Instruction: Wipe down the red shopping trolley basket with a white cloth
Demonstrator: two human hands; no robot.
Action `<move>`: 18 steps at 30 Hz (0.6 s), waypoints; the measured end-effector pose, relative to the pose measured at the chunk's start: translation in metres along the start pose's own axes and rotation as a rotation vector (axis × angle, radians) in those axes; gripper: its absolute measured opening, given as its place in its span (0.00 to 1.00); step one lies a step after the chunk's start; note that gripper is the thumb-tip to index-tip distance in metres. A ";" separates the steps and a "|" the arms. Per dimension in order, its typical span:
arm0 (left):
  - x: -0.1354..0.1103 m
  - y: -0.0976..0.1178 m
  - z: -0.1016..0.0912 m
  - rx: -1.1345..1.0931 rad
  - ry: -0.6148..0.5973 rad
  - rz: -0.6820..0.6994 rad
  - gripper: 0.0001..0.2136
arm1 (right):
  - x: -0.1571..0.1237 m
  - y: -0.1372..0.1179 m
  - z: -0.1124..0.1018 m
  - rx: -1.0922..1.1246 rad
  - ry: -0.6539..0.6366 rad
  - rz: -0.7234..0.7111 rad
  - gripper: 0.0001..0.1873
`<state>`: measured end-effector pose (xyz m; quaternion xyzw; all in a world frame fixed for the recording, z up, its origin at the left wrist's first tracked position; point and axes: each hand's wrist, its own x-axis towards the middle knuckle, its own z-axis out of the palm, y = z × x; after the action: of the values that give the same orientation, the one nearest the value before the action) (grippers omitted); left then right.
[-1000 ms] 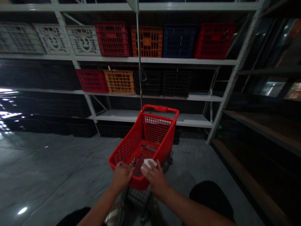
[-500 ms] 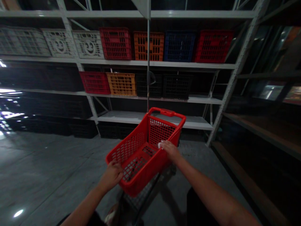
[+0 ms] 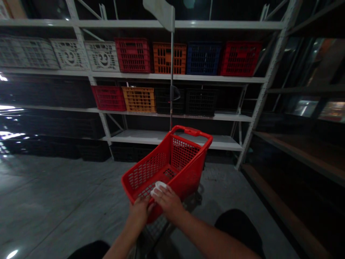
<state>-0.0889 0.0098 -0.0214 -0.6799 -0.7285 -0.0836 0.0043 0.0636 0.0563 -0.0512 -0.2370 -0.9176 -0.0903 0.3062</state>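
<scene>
A red plastic shopping cart (image 3: 188, 172) stands in front of me, its near corner towards me and its handle at the far end. My left hand (image 3: 140, 212) grips the rim at the near corner, fingers curled over the edge. Close beside it, my right hand (image 3: 169, 203) presses a crumpled white cloth (image 3: 159, 186) against the near end of the right-hand rim. The cloth pokes out past the fingertips; the rest of it is under the hand. Mesh walls and a slotted floor show inside the basket.
Metal shelving (image 3: 215, 77) behind the cart carries crates, among them an orange crate (image 3: 169, 58), a blue crate (image 3: 204, 57) and a yellow crate (image 3: 139, 99). A pole with a white flag (image 3: 160, 12) rises at the cart's far end. Dark shelves (image 3: 296, 154) flank the right.
My right hand has slid with the cloth along the rim towards me, down to the near corner. My left hand has shifted slightly right along the near edge.
</scene>
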 end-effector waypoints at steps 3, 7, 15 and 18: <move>0.004 -0.007 0.000 0.023 0.023 0.019 0.14 | 0.000 0.028 -0.019 -0.004 0.011 0.010 0.22; 0.007 -0.009 0.003 0.044 0.009 0.014 0.12 | -0.006 0.094 -0.042 -0.072 0.041 0.154 0.22; 0.009 -0.009 0.004 0.035 0.007 0.002 0.10 | 0.001 0.105 -0.017 -0.126 0.190 0.344 0.21; 0.009 -0.012 0.006 0.027 0.040 0.009 0.10 | 0.008 0.046 0.011 -0.064 0.140 0.220 0.20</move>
<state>-0.1010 0.0190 -0.0277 -0.6814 -0.7262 -0.0874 0.0282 0.0745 0.1034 -0.0542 -0.3392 -0.8589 -0.1018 0.3698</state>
